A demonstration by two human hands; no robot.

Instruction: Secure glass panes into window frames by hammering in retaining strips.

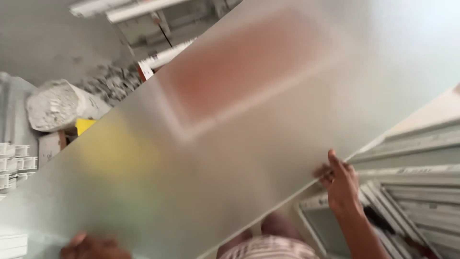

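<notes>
A large frosted glass sheet (249, 110) is filling most of the frame, tilted from lower left to upper right. The right hand (341, 184) is gripping its lower right edge, fingers clamped over the rim. The left hand (91, 247), at the bottom left, is blurred behind the glass; its grip cannot be told. The sheet looks stiff, heavy, smooth and fragile, best held at opposite edges. White window frames (417, 192) are lying at the lower right.

a white dusty sack (57, 104) and rubble pile (111, 82) lie far left; white window frames (412, 192) are stacked at right.
</notes>
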